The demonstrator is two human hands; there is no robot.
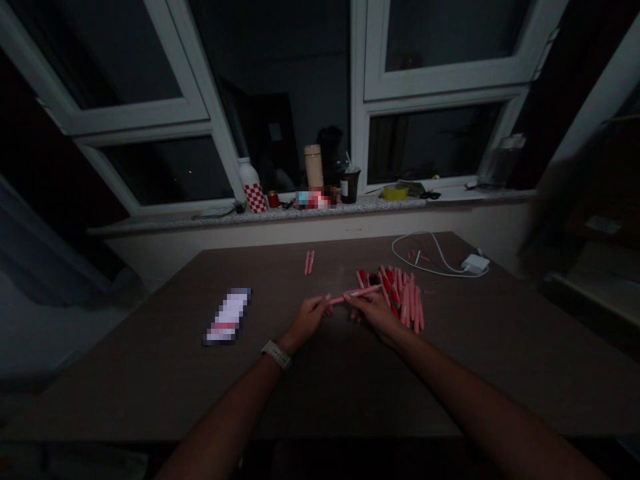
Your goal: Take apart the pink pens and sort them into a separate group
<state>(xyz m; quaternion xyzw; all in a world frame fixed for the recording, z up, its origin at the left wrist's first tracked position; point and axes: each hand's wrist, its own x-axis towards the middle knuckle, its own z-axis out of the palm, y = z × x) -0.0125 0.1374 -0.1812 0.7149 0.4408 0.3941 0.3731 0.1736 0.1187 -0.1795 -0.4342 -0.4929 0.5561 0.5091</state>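
Note:
Between my two hands a pink pen is held nearly level above the table. My left hand, with a watch on its wrist, pinches the pen's left end. Fingers of my right hand close round its middle, and its right end sticks out beyond them. Just past my right hand lies a pile of pink pens, with a few red and dark ones among them. Farther back, two pink pens lie side by side. My right hand hides part of the pile.
A phone with a lit screen lies to the left. At the back right sit a white charger, its looped cable and small pink pieces. Bottles, a cup and yellow tape stand along the windowsill.

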